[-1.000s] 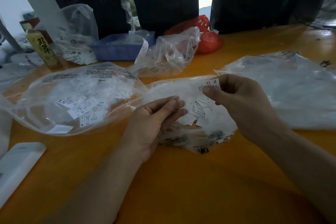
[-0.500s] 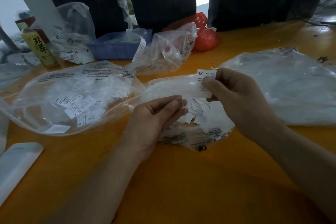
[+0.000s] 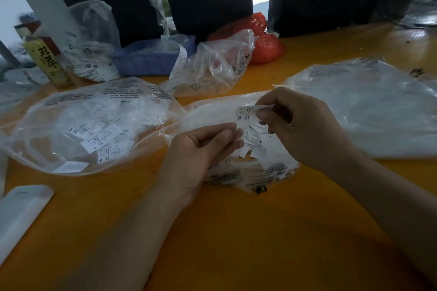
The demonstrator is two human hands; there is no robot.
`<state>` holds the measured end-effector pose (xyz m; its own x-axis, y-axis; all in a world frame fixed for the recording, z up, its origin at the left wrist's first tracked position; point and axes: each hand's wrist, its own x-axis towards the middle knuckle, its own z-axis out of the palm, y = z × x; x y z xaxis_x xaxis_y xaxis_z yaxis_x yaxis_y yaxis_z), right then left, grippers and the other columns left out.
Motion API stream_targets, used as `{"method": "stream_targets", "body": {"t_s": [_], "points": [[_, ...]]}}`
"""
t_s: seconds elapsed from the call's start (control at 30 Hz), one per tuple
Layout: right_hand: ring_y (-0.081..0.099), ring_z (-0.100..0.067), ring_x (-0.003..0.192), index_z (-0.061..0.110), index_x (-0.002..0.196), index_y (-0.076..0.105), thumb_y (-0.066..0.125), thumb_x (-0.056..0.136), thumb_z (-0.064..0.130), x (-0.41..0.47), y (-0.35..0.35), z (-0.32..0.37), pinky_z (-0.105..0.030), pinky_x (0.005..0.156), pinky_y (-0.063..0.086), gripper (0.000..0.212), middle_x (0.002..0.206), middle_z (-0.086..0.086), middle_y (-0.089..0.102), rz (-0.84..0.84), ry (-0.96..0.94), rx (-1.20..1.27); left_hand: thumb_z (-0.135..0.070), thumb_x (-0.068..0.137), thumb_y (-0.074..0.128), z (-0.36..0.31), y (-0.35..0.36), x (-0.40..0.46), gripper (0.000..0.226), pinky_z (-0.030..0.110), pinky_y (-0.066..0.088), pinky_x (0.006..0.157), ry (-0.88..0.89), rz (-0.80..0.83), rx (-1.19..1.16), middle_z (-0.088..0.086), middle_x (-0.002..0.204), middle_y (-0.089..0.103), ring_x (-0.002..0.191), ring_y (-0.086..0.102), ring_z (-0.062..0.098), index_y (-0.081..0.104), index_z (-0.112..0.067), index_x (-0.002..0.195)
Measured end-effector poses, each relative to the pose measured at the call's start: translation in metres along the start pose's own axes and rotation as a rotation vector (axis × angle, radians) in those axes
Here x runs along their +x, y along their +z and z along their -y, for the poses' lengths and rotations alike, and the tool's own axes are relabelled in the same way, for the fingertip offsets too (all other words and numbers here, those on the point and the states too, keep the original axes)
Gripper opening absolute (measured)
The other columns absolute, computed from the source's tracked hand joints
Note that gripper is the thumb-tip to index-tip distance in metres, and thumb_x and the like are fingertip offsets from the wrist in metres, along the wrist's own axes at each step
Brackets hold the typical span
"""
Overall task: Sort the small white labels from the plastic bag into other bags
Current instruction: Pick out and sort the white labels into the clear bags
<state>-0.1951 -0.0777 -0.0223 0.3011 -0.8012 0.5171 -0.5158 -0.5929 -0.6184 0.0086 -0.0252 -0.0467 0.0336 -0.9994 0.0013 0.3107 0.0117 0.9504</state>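
So that its XL print can be read, the right hand (image 3: pixel 305 125) pinches one label (image 3: pixel 247 111); below that grip, the left hand (image 3: pixel 201 149), fingers loosely bent, steadies the source bag (image 3: pixel 236 170).

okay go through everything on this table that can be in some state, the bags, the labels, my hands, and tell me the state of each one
XL label: lifted, pinched by right hand.
Left hand: fingers lightly curled, resting on middle bag.
Middle bag: lying flat, loose labels inside.
Left bag: lying flat, holding labels.
Right bag: lying flat, contents unclear.
Blue tray: upright, holding plastic.
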Motion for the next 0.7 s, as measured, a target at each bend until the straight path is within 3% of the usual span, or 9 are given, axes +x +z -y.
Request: {"method": "stream_targets", "body": {"t_s": [0.33,0.53,0.7], "points": [[0.058,0.011,0.077,0.019,0.101,0.07,0.064,0.099,0.016,0.0018,-0.002,-0.0025,-0.003,0.065,0.04,0.006,0.079,0.023,0.058,0.069,-0.055,-0.083,-0.021,0.081,0.077,-0.0005,0.0014,-0.0012,0.02,0.022,0.062,0.08,0.0,-0.021,0.056,0.015,0.107,0.081,0.101,0.079,0.029,0.085,-0.016,0.099],[0.06,-0.004,0.076,0.023,0.1,0.068,0.064,0.1,0.019,0.0009,-0.0045,-0.0019,-0.015,0.064,0.046,0.006,0.074,0.017,0.061,0.033,-0.071,-0.047,-0.02,0.082,0.077,0.0008,-0.0008,0.0003,0.025,0.024,0.062,0.084,0.018,-0.026,0.049,0.016,0.108,0.08,0.103,0.078,0.029,0.083,-0.011,0.105],[0.057,0.008,0.075,0.021,0.1,0.068,0.063,0.1,0.021,0.0012,-0.001,-0.0038,-0.005,0.064,0.041,0.005,0.078,0.022,0.056,0.088,-0.059,-0.105,-0.022,0.082,0.079,0.0012,-0.002,0.0017,0.025,0.023,0.061,0.085,0.031,-0.033,0.061,0.015,0.107,0.081,0.103,0.078,0.028,0.083,-0.012,0.105]]}}
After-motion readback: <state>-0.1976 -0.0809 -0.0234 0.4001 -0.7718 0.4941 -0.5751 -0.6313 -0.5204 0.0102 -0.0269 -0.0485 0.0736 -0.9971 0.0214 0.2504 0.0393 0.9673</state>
